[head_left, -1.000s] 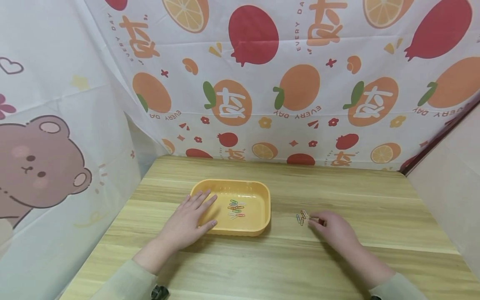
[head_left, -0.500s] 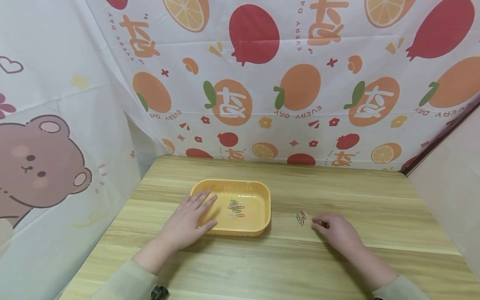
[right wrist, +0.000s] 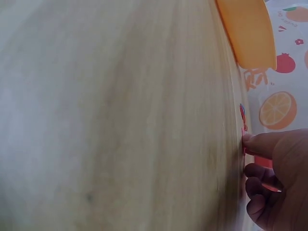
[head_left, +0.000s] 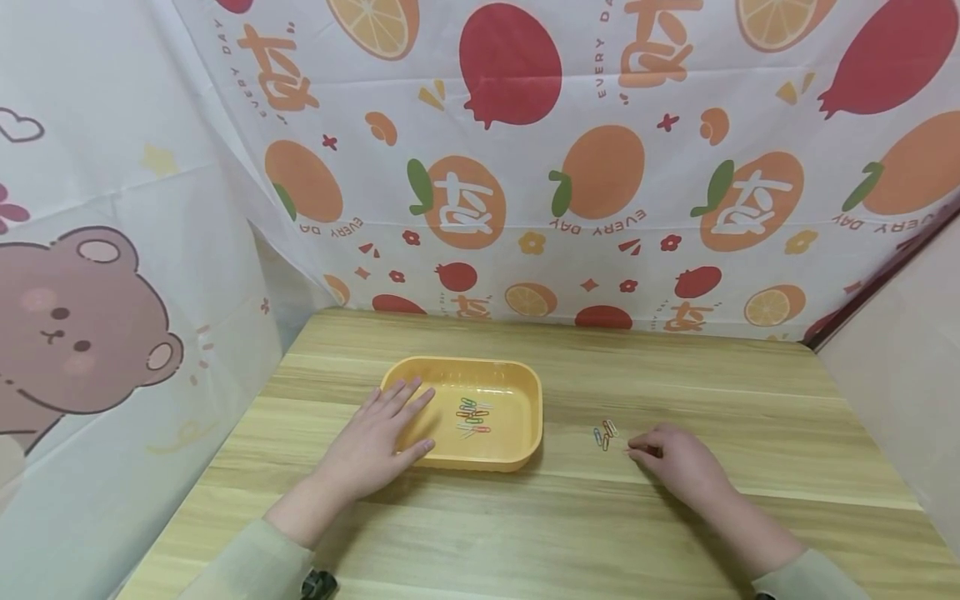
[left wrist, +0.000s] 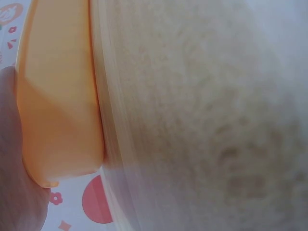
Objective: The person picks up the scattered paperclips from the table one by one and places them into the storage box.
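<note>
A yellow plastic tray (head_left: 531, 417) stands on the table, with several coloured paper clips (head_left: 472, 417) lying loose on its floor. My left hand (head_left: 373, 437) rests over the tray's left side, fingers spread and fairly straight; the left wrist view shows it against the outer wall of the tray (left wrist: 62, 106). To the right of the tray lies a small group of paper clips (head_left: 605, 435) on the wood. Just beside that group, my right hand (head_left: 678, 462) pinches a pinkish-red paper clip (right wrist: 243, 143) between thumb and fingertips, close to the tabletop.
The wood-grain table (head_left: 480, 533) ends at a fruit-printed cloth (head_left: 525, 167) at the back. A bear-printed cloth (head_left: 82, 325) hangs on the left, and a pale panel (head_left: 892, 333) borders the right.
My right hand has drawn slightly rightward from the small group of clips, and a pinkish-red clip now shows at its fingertips. The left hand and tray have kept their places.
</note>
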Available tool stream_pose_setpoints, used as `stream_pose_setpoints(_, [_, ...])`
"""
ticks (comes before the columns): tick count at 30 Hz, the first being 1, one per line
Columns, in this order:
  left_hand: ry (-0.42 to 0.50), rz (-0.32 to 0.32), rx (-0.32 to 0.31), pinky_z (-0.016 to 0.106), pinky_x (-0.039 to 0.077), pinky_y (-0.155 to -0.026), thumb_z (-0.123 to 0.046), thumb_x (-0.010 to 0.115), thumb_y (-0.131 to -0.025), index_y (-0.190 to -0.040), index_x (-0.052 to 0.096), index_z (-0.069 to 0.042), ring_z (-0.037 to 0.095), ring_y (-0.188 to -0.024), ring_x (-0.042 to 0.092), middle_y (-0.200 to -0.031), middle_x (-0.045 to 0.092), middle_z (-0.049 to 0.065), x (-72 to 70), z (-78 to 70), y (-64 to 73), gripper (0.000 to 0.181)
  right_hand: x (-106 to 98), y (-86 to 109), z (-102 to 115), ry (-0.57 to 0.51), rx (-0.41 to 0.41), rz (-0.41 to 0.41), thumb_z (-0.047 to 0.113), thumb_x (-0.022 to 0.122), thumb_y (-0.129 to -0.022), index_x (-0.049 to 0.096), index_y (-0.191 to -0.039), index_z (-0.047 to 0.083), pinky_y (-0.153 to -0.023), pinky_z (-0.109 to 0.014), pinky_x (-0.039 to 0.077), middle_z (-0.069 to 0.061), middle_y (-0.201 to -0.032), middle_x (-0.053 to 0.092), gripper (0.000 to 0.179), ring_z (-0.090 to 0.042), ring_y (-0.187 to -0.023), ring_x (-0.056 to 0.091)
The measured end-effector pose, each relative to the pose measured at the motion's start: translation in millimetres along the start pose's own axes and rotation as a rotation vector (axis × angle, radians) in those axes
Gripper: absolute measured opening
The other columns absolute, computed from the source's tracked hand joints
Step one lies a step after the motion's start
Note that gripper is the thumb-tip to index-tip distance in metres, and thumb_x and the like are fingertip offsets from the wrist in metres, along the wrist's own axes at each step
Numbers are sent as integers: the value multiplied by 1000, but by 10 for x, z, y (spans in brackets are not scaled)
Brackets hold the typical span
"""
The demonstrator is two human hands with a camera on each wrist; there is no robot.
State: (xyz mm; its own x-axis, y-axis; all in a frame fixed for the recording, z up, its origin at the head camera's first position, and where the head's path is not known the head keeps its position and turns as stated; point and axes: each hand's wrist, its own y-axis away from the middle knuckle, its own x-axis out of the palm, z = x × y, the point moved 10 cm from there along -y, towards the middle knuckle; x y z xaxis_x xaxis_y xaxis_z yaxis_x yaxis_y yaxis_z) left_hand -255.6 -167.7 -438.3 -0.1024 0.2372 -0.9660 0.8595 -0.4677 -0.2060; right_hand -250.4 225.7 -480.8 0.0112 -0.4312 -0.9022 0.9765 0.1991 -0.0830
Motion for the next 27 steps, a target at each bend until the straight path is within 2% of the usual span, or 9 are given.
stream_pose_setpoints(8, [3,-6,3,55,15,-120,-56,57,-95,-157,32,-22,34,-148,23,-162,28,9,-12,-14,-7,74,-2,-7,10,5,-22,-12,23,77,-87,79,-92,21,-65,-29,50,15,-80,59,6,-3,-71,53])
stream_pose_setpoints(14, [-1,8,-1,54,14,-121,-62,49,-96,-157,30,-23,33,-149,21,-162,26,8,-2,-9,-9,75,15,-29,-6,17,-19,0,24,76,-88,78,-91,22,-64,-27,48,17,-79,57,4,-3,-70,51])
stream_pose_setpoints(20, [-6,5,3,55,15,-120,-64,46,-97,-157,30,-23,33,-149,22,-162,26,8,0,-6,-13,75,10,-31,29,41,-63,-16,26,75,-89,78,-91,19,-64,-26,49,18,-79,56,8,-1,-69,50])
stream_pose_setpoints(27, [-8,3,7,55,16,-120,-64,46,-96,-157,30,-23,33,-149,22,-162,26,9,3,-4,-15,75,34,-56,57,85,-116,-33,26,73,-91,77,-90,17,-68,-30,52,16,-81,58,10,-3,-73,53])
